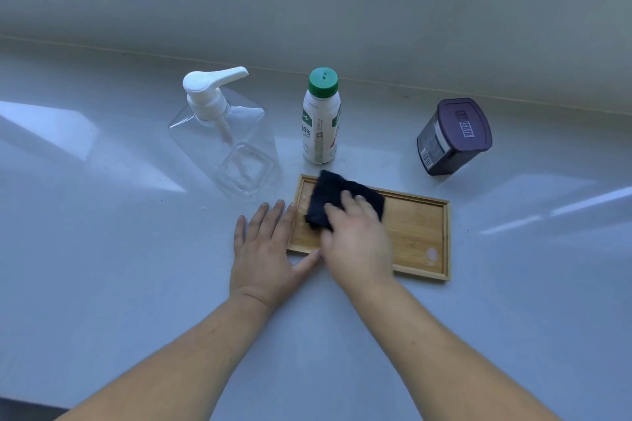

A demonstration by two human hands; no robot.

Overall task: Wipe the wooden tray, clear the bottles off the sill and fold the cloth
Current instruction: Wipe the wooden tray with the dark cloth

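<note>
A shallow rectangular wooden tray (415, 227) is laid flat on the pale glossy sill surface (136, 267). A dark navy folded cloth (337, 200) is pressed onto the tray's left half by the right hand (357, 237), fingers spread flat over it. The tray's left edge is steadied by the left hand (265, 246), palm down, fingers wide. Lined up behind: a clear square pump bottle (227, 135), a white green-capped bottle (320, 116), and a purple lidded tub (453, 137).

cloth (342, 202) on tray (417, 229) | bottles (321, 120) behind tray
</note>
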